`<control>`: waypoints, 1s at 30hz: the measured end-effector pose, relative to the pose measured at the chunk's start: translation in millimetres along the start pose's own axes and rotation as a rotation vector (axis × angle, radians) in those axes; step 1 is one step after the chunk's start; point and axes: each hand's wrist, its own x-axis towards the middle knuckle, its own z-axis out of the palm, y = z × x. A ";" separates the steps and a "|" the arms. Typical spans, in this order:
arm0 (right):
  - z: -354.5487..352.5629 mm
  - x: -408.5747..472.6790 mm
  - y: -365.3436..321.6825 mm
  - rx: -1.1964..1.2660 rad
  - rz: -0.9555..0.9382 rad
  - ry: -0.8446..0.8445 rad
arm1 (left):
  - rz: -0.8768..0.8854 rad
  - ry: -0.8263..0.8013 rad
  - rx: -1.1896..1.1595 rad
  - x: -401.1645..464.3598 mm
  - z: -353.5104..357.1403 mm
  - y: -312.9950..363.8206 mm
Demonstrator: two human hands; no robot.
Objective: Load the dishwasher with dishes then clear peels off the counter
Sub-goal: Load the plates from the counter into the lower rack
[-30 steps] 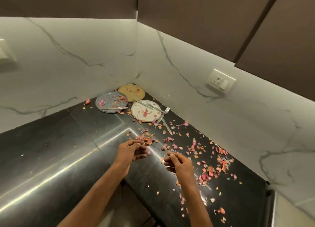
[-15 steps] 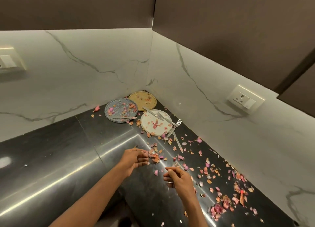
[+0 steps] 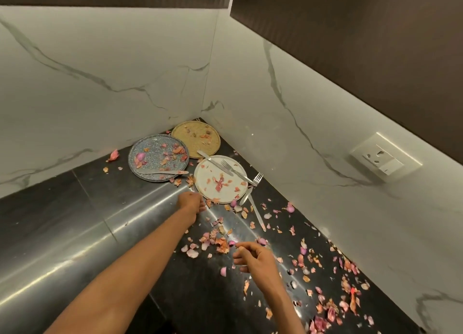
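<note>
Judging progress: neither stage is complete. The white plate [image 3: 220,180], blue plate [image 3: 158,157] and tan plate [image 3: 196,138] sit unloaded on the table [image 3: 62,208]; no dishwasher is visible. Peels [image 3: 215,241] lie scattered before the white plate. Left hand [image 3: 191,203] reaches toward its rim, grip indeterminate. Right hand [image 3: 253,257], fingers loosely curled, apparently empty.

White wall socket [image 3: 385,159], dark cabinets [image 3: 350,33]
</note>
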 end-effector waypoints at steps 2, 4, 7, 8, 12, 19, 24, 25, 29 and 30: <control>4.3 2.2 5.1 -0.023 0.046 -0.009 | 0.037 0.053 0.098 19.7 9.5 7.9; 6.8 3.9 10.1 -0.063 0.078 -0.020 | 0.043 0.127 0.200 34.9 19.6 10.5; 9.1 7.7 14.8 -0.105 0.108 -0.032 | 0.044 0.175 0.279 39.8 31.4 14.5; 9.4 9.9 14.4 -0.110 0.111 -0.034 | 0.048 0.184 0.304 40.0 33.3 16.8; 12.8 25.7 7.5 -0.127 0.101 -0.037 | 0.020 0.210 0.339 50.1 36.2 19.2; 25.8 65.0 -16.3 -0.229 0.082 -0.087 | -0.032 0.191 0.229 43.6 30.4 30.8; 34.1 80.6 -28.2 -0.268 0.050 -0.106 | -0.061 0.081 0.037 35.5 26.0 28.0; 35.2 81.2 -29.8 -0.263 0.042 -0.107 | -0.071 0.040 -0.023 33.2 25.0 26.4; 37.7 86.7 -34.5 -0.280 0.017 -0.073 | -0.138 -0.122 -0.260 21.8 14.9 17.5; 38.0 90.0 -34.5 -0.305 0.017 -0.060 | -0.141 -0.145 -0.280 18.5 12.1 15.6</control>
